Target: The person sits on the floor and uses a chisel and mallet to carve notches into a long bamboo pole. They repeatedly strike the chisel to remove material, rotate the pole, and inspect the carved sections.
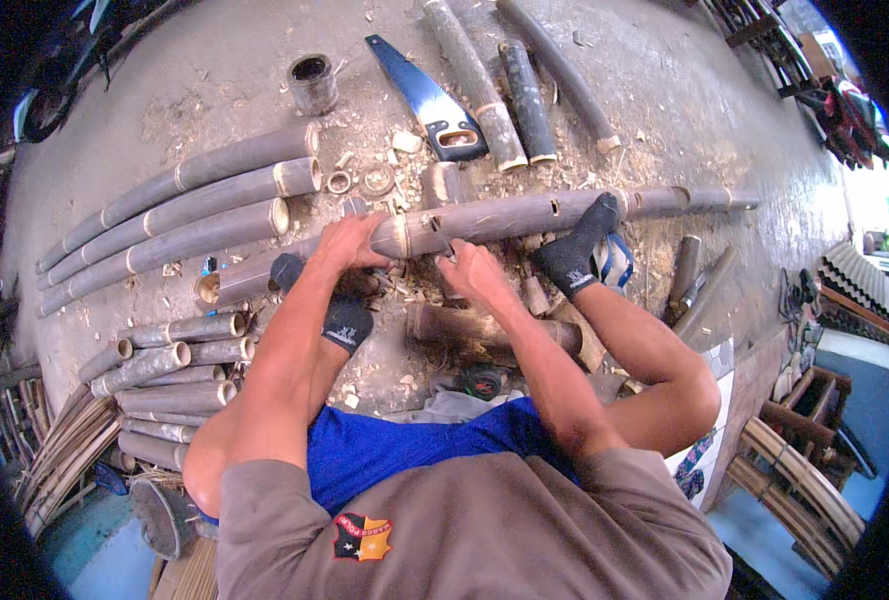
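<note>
Left hand (350, 243) clamps the long bamboo pole (525, 212); right hand (468, 268), at its four o'clock, grips a small blade (439, 237). Better to cut shallowly, away from those fingers.

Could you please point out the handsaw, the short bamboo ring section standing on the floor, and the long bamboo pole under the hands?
handsaw (417, 92): head view, middle of the blade.
short bamboo ring section (314, 86): head view, outer wall.
long bamboo pole (525, 212): head view, mid-length surface.
</note>
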`<action>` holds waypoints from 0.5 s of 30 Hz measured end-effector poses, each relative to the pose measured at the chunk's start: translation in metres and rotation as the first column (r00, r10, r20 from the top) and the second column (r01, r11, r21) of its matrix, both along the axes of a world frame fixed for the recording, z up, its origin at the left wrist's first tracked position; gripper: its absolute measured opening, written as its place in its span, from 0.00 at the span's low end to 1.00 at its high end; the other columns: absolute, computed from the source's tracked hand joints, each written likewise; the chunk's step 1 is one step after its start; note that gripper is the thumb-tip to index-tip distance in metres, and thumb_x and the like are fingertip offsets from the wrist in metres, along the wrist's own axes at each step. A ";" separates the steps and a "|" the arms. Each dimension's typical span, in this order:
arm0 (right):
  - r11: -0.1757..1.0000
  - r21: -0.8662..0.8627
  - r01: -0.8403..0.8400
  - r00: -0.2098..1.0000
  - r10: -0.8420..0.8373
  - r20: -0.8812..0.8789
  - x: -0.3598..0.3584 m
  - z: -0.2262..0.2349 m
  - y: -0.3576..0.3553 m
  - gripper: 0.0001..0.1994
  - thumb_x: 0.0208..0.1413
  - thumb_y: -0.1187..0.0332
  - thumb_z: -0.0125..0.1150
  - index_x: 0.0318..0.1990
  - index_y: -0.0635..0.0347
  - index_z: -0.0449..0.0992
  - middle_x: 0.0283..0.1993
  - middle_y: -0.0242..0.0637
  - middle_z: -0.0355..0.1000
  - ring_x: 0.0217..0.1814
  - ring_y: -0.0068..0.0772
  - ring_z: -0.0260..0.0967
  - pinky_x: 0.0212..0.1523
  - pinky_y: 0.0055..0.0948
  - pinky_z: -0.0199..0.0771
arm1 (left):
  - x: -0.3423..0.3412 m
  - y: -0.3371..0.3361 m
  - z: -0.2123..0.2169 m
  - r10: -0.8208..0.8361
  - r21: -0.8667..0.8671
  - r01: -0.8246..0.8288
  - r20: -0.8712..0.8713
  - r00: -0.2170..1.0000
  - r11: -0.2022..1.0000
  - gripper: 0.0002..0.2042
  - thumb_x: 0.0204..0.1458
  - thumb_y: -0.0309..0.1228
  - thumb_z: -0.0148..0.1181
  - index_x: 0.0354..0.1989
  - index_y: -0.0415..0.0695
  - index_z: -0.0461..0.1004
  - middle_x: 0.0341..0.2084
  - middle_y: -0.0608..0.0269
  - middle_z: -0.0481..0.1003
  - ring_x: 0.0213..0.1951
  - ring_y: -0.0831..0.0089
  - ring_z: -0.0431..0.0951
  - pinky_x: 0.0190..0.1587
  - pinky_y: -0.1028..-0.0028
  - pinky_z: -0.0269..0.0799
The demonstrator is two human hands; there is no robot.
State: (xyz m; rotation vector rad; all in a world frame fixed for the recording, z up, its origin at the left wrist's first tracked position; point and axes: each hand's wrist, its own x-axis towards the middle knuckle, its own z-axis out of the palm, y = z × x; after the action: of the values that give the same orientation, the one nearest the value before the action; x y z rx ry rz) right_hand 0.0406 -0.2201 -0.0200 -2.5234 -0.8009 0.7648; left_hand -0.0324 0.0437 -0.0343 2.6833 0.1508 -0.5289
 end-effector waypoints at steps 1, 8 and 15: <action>0.919 0.175 0.353 0.896 -0.278 -0.347 -0.006 -0.006 0.007 0.20 0.60 0.57 0.63 0.49 0.64 0.72 0.33 0.51 0.77 0.34 0.52 0.78 0.35 0.50 0.80 | -0.007 0.010 -0.004 0.008 0.017 -0.008 0.003 1.000 1.000 0.44 0.31 0.52 0.78 0.62 0.56 0.69 0.49 0.49 0.78 0.54 0.48 0.76 0.53 0.52 0.74; 0.314 0.061 0.947 0.129 -0.199 -0.971 -0.048 0.004 0.006 0.15 0.62 0.54 0.64 0.39 0.54 0.69 0.23 0.32 0.68 0.18 0.30 0.66 0.19 0.32 0.70 | -0.024 0.037 0.000 0.042 0.055 -0.037 -0.096 0.995 0.998 0.47 0.29 0.52 0.79 0.64 0.54 0.68 0.49 0.48 0.78 0.54 0.46 0.76 0.54 0.51 0.73; 0.744 0.107 0.660 0.654 -0.498 -0.570 -0.062 0.016 -0.103 0.26 0.60 0.47 0.59 0.43 0.69 0.74 0.34 0.54 0.78 0.38 0.53 0.78 0.39 0.48 0.77 | 0.016 -0.026 0.005 0.000 0.024 -0.003 0.102 0.995 1.000 0.45 0.31 0.50 0.79 0.64 0.53 0.68 0.49 0.44 0.75 0.52 0.43 0.75 0.54 0.51 0.73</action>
State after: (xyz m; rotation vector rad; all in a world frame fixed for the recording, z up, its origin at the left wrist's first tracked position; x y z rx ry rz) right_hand -0.0217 -0.3233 -0.0044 -1.9489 0.1050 0.9154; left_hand -0.0168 0.0178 -0.0298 2.7261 0.1309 -0.3907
